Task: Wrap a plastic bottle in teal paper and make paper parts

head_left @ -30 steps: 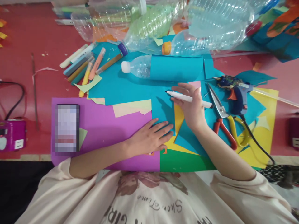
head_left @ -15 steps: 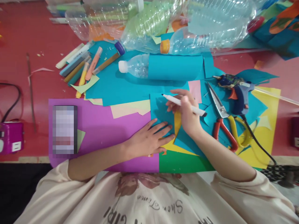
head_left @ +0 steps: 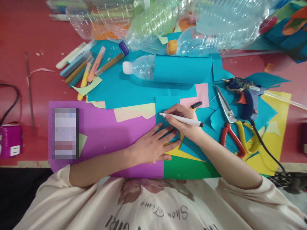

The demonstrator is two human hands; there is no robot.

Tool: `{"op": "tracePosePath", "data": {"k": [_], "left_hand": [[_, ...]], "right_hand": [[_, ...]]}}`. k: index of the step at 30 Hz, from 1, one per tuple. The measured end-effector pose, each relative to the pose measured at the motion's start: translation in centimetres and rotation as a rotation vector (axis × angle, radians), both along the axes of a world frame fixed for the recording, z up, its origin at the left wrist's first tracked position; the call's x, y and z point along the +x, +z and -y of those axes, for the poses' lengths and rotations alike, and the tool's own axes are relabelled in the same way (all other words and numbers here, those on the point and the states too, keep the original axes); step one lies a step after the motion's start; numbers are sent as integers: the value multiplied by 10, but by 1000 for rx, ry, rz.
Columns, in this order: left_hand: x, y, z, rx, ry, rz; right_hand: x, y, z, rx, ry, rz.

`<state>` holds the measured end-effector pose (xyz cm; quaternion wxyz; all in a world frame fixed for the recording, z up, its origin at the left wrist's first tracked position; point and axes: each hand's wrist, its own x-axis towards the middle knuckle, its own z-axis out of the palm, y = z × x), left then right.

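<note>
My left hand (head_left: pixel 152 145) lies flat with fingers spread, over the purple sheet (head_left: pixel 103 134) and the lower part of a small blue paper piece (head_left: pixel 166 104). In my right hand (head_left: pixel 183 119) is a white marker (head_left: pixel 185 120), gripped between thumb and fingers. Its dark tip points left, at the left edge of the blue piece; whether it touches is hard to tell. A black cap (head_left: pixel 196 104) lies just above my right hand on pink paper (head_left: pixel 202 92). Beyond is a clear bottle (head_left: pixel 144 67) with a white cap, lying wrapped in blue paper (head_left: pixel 182 69).
Scissors (head_left: pixel 231 119) and a glue gun (head_left: pixel 248 100) with its cord lie to the right. Several markers (head_left: pixel 78 67) are at the upper left, a phone (head_left: pixel 65 133) at the left. Clear plastic bottles (head_left: pixel 216 25) fill the back. A purple box (head_left: pixel 11 140) stands far left.
My right hand has lowered and moved slightly left, bringing the marker tip down to the blue piece's left edge. The black cap now lies apart on the pink paper. My left hand has barely moved.
</note>
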<state>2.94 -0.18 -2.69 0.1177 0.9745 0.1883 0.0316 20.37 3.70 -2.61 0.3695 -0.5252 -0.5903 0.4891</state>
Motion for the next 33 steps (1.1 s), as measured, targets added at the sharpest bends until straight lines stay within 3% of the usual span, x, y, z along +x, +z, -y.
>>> {"op": "tracePosePath", "data": {"k": [17, 33], "left_hand": [[1, 1, -2, 0, 3, 22], [1, 1, -1, 16, 6, -9]], "right_hand": [[-3, -1, -1, 98, 77, 125], [-7, 1, -2, 67, 19, 152]]}}
